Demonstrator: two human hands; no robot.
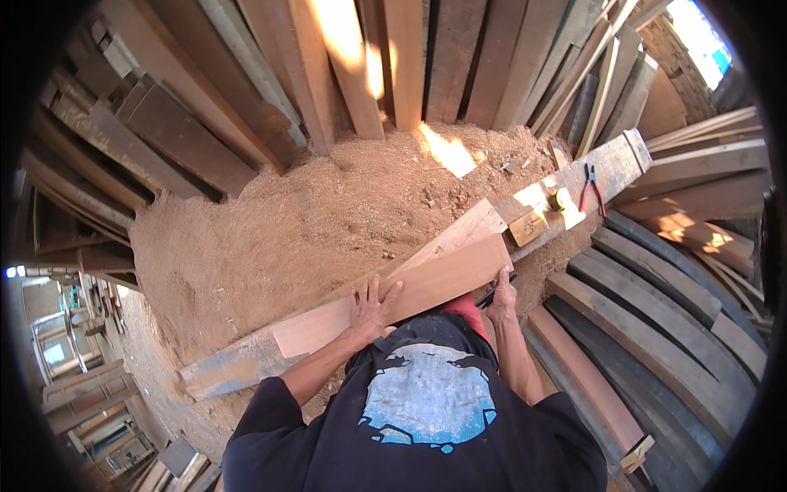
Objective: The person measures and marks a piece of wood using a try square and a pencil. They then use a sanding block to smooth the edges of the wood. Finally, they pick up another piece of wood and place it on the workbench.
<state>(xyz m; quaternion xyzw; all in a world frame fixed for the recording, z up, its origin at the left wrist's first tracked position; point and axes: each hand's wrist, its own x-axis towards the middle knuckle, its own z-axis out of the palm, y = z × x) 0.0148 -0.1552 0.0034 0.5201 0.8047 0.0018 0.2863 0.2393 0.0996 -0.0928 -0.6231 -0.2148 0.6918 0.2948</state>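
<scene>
A pale reddish-brown board (443,279) lies slantwise in front of me across a long worn plank bench (225,365). Flat on its near face rests my left hand (373,310), fingers spread. My right hand (502,302) is curled at the board's right end, closed around a slim dark object (489,295) whose kind I cannot make out. Behind the board, a second wooden piece (463,232) sticks out at a slight angle. Past the right end, a small wooden block (527,228), a yellow-and-black tape measure (560,199) and red-handled pliers (591,193) sit on the bench.
Sawdust (270,238) covers the ground beyond the bench. Upright planks (459,66) lean along the far side, with more boards (164,139) at the left. Stacked dark timbers (656,328) lie close on my right. Wooden frames (61,344) stand at the far left.
</scene>
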